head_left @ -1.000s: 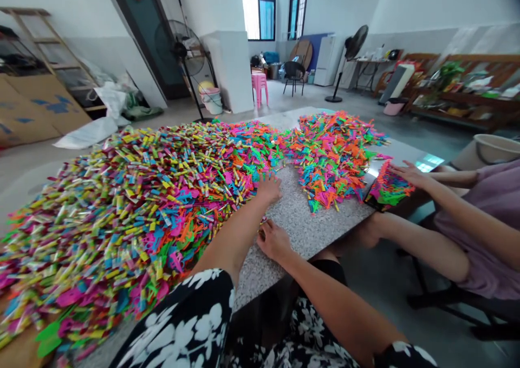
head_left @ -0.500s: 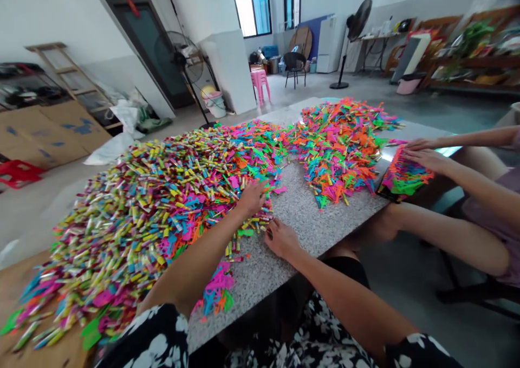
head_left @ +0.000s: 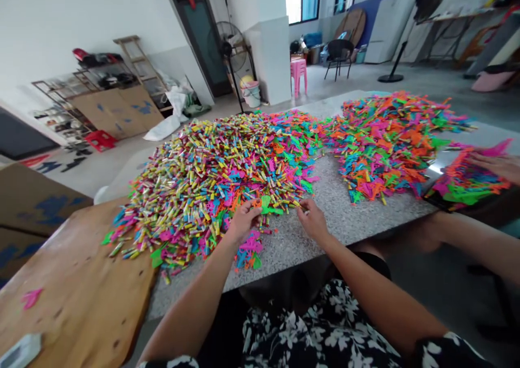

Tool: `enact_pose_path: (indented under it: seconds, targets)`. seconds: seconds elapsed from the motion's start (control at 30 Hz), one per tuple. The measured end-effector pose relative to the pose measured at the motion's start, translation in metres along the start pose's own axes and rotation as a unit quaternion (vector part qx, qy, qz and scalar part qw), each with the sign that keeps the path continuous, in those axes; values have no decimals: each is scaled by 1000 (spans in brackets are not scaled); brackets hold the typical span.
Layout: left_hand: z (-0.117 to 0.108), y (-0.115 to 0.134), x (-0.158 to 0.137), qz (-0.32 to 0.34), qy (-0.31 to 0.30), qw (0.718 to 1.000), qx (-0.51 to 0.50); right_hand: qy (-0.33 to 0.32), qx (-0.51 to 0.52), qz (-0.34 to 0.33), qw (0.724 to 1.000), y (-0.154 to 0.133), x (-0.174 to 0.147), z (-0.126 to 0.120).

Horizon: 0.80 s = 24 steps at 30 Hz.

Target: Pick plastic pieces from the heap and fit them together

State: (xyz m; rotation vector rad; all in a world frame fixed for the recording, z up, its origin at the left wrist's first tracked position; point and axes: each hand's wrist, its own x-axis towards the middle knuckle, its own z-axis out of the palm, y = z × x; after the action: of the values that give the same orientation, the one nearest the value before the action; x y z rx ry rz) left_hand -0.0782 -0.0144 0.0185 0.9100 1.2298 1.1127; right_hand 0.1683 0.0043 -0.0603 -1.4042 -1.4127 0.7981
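Left hand (head_left: 242, 221) pinches a flat bright-green plastic piece (head_left: 270, 206) at the near edge of the huge multicoloured plastic heap (head_left: 203, 162) — plenty left, I'd guess; can't tell what's finished. Right hand (head_left: 313, 221) is half-curled — contents unclear.

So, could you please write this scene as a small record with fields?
Left hand: holds a green plastic piece
Right hand: fingers curled; whether it grips something, cannot tell
Grey speckled table: bears a larger heap and a smaller heap of colourful pieces
Wooden board: one pink piece lies there
Co-worker's hand: at the right edge, by more colourful pieces
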Motion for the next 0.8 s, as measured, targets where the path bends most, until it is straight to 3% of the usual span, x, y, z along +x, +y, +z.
enact_pose_path:
  seconds: [0.13,0.23,0.37,0.57,0.8]
  targets:
    - [8,-3,-20,-27,15,996,-84,-128,216,33,967,-44,-16,10]
    - [18,-3,-26,-15,32,992,-123,-195,279,56,939,-66,-32,19]
    - [27,-3,-29,24,34,989,-145,-199,303,69,929,-74,-43,21]
    - [26,-6,-28,24,26,994,-102,-170,337,85,922,-73,-36,9]
    - [21,-10,-29,61,-30,998,15,-192,374,96,902,-75,-27,-1]
